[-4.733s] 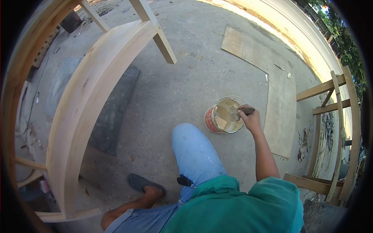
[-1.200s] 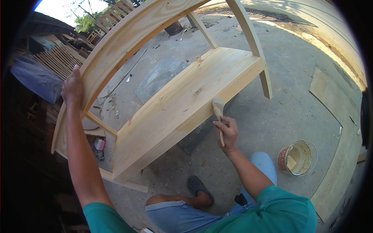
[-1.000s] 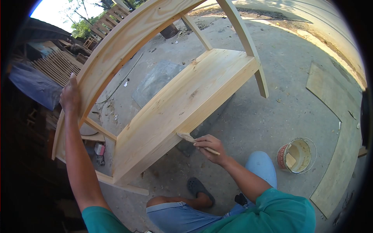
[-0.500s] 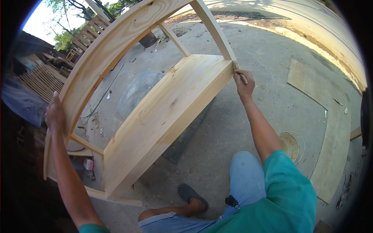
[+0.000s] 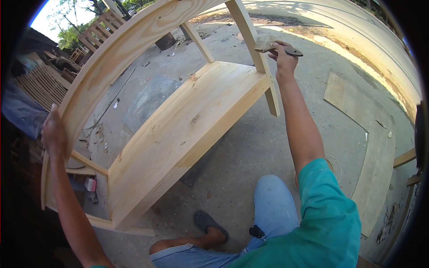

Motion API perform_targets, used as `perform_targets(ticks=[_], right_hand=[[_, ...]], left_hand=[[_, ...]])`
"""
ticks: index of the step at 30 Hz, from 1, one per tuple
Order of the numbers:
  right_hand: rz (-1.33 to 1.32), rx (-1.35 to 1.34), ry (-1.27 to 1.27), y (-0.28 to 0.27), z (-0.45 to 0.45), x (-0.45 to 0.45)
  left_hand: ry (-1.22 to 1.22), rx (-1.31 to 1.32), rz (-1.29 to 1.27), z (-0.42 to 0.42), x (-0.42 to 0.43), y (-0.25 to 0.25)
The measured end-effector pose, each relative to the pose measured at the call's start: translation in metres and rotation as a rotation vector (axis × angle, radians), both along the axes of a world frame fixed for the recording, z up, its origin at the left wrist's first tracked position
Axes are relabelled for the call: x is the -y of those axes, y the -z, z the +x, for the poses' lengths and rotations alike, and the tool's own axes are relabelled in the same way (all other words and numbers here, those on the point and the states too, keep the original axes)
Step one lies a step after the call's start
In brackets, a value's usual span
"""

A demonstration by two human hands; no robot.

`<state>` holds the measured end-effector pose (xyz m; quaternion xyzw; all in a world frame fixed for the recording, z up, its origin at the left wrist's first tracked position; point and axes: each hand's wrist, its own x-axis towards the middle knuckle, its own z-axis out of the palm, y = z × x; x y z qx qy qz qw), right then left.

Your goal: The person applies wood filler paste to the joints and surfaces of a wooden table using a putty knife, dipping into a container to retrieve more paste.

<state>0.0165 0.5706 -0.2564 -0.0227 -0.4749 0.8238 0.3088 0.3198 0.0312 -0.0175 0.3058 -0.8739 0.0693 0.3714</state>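
Note:
A bare wooden furniture piece (image 5: 178, 129), perhaps a bench or shelf unit, stands tilted before me, with a wide board, a long curved panel (image 5: 134, 47) and legs at its ends. My left hand (image 5: 54, 134) is closed on the panel's left edge. In my right hand (image 5: 285, 62) is a paintbrush (image 5: 292, 52), gripped by its handle. Its pale bristles lie against or just beside the upright leg (image 5: 246, 33) at the far right end. I cannot tell if they touch.
Behind my right arm a bucket (image 5: 335, 167) is partly hidden. A flat plywood sheet (image 5: 371, 134) lies on the concrete at right. A clear plastic sheet (image 5: 149, 100) lies beyond the furniture. Wooden slats (image 5: 42, 87) are stacked at left. A small red-and-white box (image 5: 90, 184) sits low at left.
My right hand has moved up from the board's corner to the upright leg, bringing the paintbrush into clear sight. My left hand keeps its hold on the panel. The view has shifted slightly.

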Motion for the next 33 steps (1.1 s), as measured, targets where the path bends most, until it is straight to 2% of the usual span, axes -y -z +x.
perform_targets(ticks=[1, 4, 8, 10, 13, 15, 17, 18, 21, 24, 26, 29, 32, 33], right_hand=[[-0.087, -0.090, -0.075, -0.018, 0.000, 0.002], [-0.329, -0.149, -0.101, 0.002, -0.010, -0.006], [-0.249, 0.318, 0.113, 0.126, 0.005, -0.034], [0.134, 0.542, 0.272, 0.160, 0.005, -0.056], [0.443, 0.546, 0.397, 0.114, -0.003, -0.049], [0.503, 0.404, 0.371, 0.053, -0.026, -0.031], [0.401, 0.278, 0.331, -0.023, -0.037, -0.018], [0.258, 0.192, 0.233, -0.066, -0.026, -0.010], [-0.209, -0.128, -0.068, -0.111, -0.039, -0.012], [-0.338, -0.066, -0.124, -0.069, -0.037, -0.016], [-0.325, 0.115, -0.058, -0.006, -0.021, -0.021], [0.006, 0.405, 0.160, 0.081, -0.011, -0.055], [0.540, 0.515, 0.319, 0.063, -0.009, -0.065], [0.484, 0.418, 0.253, 0.039, -0.011, -0.058]], left_hand=[[0.005, -0.017, -0.018, 0.001, 0.000, 0.002], [0.013, 0.002, -0.001, 0.006, -0.005, 0.002], [0.048, 0.004, -0.012, 0.012, -0.017, 0.003], [0.056, 0.005, -0.045, 0.013, -0.021, 0.004], [0.015, 0.028, -0.027, 0.018, -0.029, 0.005], [-0.007, 0.058, -0.014, 0.022, -0.030, 0.006], [0.009, 0.060, -0.016, 0.025, -0.035, 0.005], [0.035, 0.047, -0.022, 0.028, -0.041, 0.006], [0.054, 0.025, -0.023, 0.031, -0.050, 0.006], [0.071, 0.011, -0.035, 0.036, -0.054, 0.008], [0.080, -0.008, -0.051, 0.035, -0.055, 0.008], [0.075, -0.028, -0.082, 0.036, -0.055, 0.010], [0.086, -0.039, -0.110, 0.039, -0.056, 0.011], [0.096, -0.045, -0.120, 0.041, -0.057, 0.012]])
